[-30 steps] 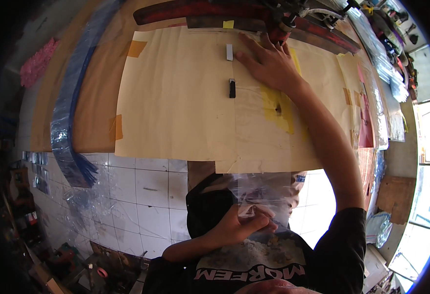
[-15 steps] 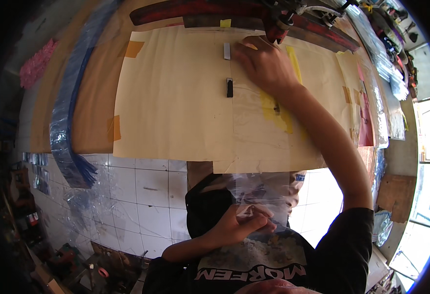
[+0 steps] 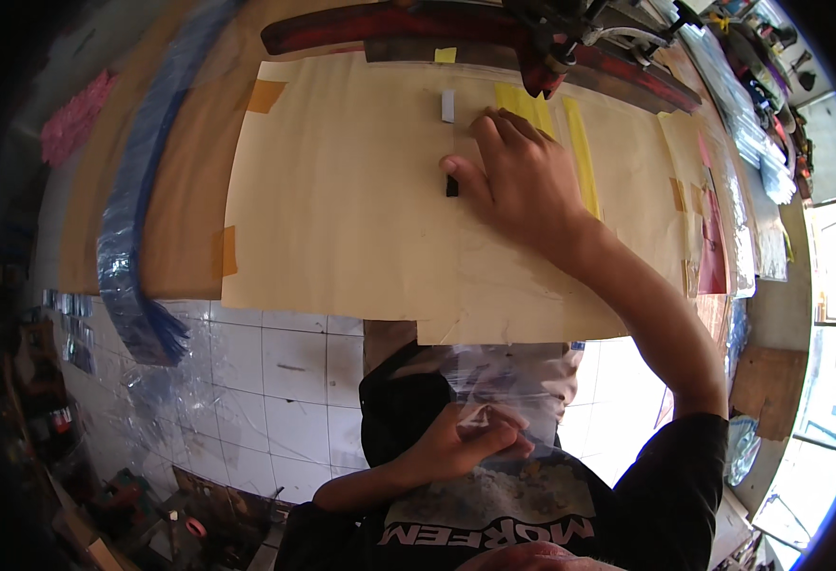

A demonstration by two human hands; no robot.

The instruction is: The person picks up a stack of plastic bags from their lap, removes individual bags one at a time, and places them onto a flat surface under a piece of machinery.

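My right hand (image 3: 532, 181) lies palm down on cream paper (image 3: 342, 190), thumb held apart from the bent fingers. Its thumb is at a small black piece (image 3: 452, 186), partly covering it. Farther up the paper is a small whitish strip (image 3: 447, 107). Two yellow strips (image 3: 582, 157) show beside and beyond that hand. Close to my body, my left hand (image 3: 480, 443) is closed on a clear plastic sheet (image 3: 494, 371), which hangs at the table's front edge. Clear film also seems to lie on the paper under my right hand.
A red and dark metal bar (image 3: 332, 29) with a clamp-like mechanism (image 3: 551, 57) spans the far side. Blue plastic strips (image 3: 137, 228) drape over the brown table covering (image 3: 185, 219) at left. Orange tape (image 3: 266, 96) sits on the paper's edge. Plastic bundles lie at right.
My right hand has slid nearer along the paper, away from the bar, and now partly covers the black piece. My left hand stays almost still with the plastic.
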